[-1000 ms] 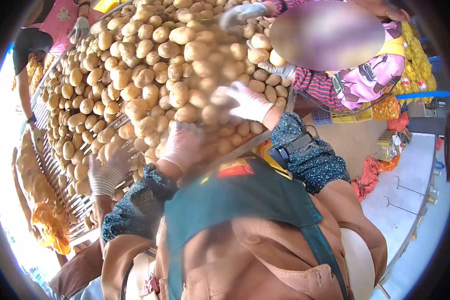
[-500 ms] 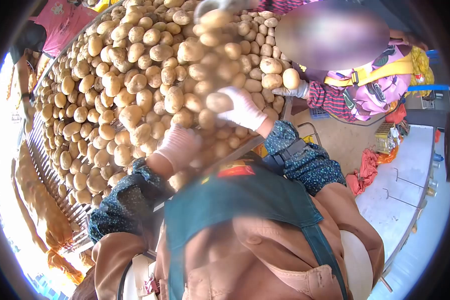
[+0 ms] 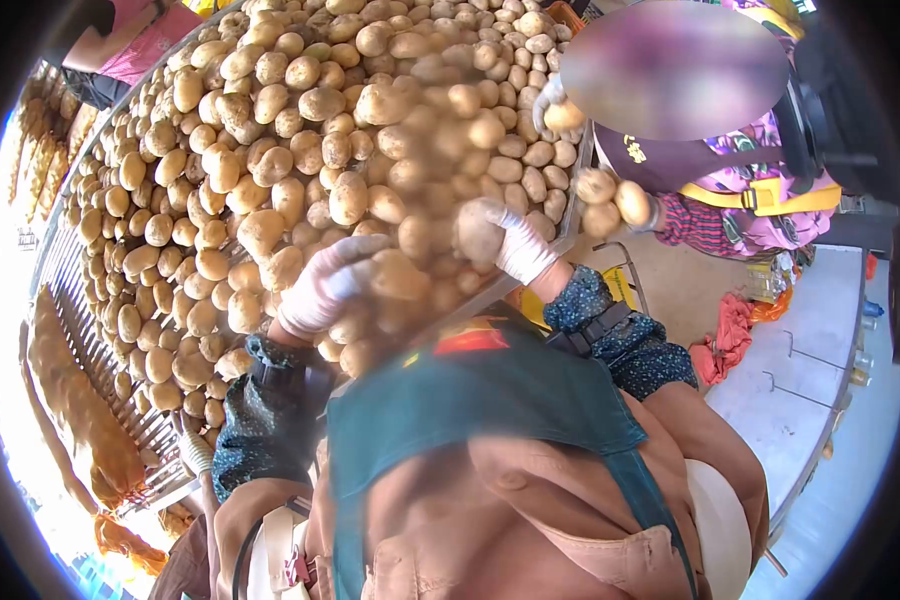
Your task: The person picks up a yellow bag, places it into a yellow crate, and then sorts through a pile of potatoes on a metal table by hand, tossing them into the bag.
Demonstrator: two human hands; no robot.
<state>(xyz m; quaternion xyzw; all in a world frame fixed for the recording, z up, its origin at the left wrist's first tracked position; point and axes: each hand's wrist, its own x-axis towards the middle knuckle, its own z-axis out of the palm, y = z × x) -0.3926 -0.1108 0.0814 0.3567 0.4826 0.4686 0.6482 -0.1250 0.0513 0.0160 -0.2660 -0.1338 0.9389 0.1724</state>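
Observation:
Potatoes (image 3: 260,160) lie heaped on a slatted table in front of me. My left hand (image 3: 325,285), in a whitish glove, is at the near side of the heap, its fingers against a potato (image 3: 398,274). To the right, my gloved right hand (image 3: 518,246) is closed round another potato (image 3: 477,232). A blurred smear over the middle of the view softens the potatoes between my hands.
Across the right corner stands a co-worker in a patterned purple top (image 3: 770,215), holding several potatoes (image 3: 600,200). Another person in pink (image 3: 150,45) is at the upper left. Filled sacks (image 3: 75,400) lie left; a pale table (image 3: 780,380) stands right.
My left hand has shifted slightly left and up, its fingers now at a potato. My right hand has moved right and down with a potato. The co-worker's lower hand now holds more potatoes.

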